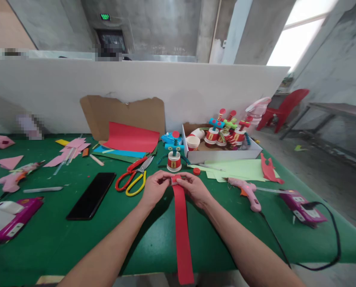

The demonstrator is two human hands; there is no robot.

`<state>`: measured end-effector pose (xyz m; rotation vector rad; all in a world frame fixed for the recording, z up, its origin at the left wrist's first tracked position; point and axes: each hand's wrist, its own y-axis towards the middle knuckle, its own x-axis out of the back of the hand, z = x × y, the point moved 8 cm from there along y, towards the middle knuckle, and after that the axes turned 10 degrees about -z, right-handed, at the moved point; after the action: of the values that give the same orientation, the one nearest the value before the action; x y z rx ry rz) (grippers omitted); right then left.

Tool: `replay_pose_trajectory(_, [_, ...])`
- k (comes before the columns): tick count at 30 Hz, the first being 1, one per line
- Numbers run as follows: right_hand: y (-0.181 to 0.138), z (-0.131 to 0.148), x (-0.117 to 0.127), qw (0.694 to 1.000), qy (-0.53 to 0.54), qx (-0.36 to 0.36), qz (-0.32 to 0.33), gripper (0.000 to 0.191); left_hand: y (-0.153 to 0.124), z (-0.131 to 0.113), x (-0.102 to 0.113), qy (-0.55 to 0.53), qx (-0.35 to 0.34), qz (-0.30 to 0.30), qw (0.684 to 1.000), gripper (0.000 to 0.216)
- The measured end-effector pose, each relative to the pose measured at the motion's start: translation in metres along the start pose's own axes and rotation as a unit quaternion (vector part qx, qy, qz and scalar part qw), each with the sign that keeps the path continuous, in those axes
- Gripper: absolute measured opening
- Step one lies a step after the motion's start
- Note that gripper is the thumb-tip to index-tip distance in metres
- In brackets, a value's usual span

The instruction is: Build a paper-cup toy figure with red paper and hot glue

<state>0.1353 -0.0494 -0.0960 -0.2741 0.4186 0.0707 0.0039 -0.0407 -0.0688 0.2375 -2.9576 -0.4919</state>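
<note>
A long strip of red paper (182, 227) hangs down from between my two hands, its far end doubled or rolled over at my fingertips. My left hand (158, 185) pinches that end from the left, fingers closed. From the right, my right hand (192, 186) pinches the same end with thumb and fingers. Just beyond them stands a small paper-cup figure (174, 159) with a blue crosspiece, coiled arms and a red disc on top. Red and yellow-handled scissors (134, 175) lie left of my left hand. A small red roll (196, 171) sits beyond my right hand.
A shallow box (222, 155) holds several cup figures at the back right. Right of my hands lie a pink glue gun (246, 191) and a purple power strip (303, 209) with its cord. A black phone (91, 196) lies left; red paper sheets (132, 137) lie behind.
</note>
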Motion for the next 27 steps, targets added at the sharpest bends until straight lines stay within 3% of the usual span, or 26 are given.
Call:
replay_pose_trajectory(3, [0.001,0.002,0.003,0.999,0.047,-0.011,-0.015,0.042,0.000,0.002,-0.005,-0.036,0.004,0.033,0.999,0.032])
replay_pose_trajectory(7, [0.002,0.002,0.008,0.996,0.075,-0.033,-0.034,0.042,-0.005,-0.019,-0.007,0.023,-0.105,0.055,0.993,0.044])
replay_pose_trajectory(10, [0.002,0.000,0.009,0.995,0.077,-0.044,-0.036,0.042,-0.012,-0.034,-0.010,0.070,-0.180,0.081,0.978,0.039])
replay_pose_trajectory(13, [0.001,0.000,0.010,0.996,0.073,-0.042,-0.032,0.040,-0.016,-0.039,-0.011,0.105,-0.214,0.093,0.967,0.027])
replay_pose_trajectory(22, [0.001,-0.001,0.006,0.996,0.076,-0.040,-0.004,0.043,-0.019,-0.043,-0.012,0.112,-0.237,0.104,0.960,0.017])
replay_pose_trajectory(27, [-0.006,0.000,-0.002,0.997,0.045,-0.052,0.037,0.037,-0.013,-0.038,-0.007,0.069,-0.181,0.084,0.977,0.008])
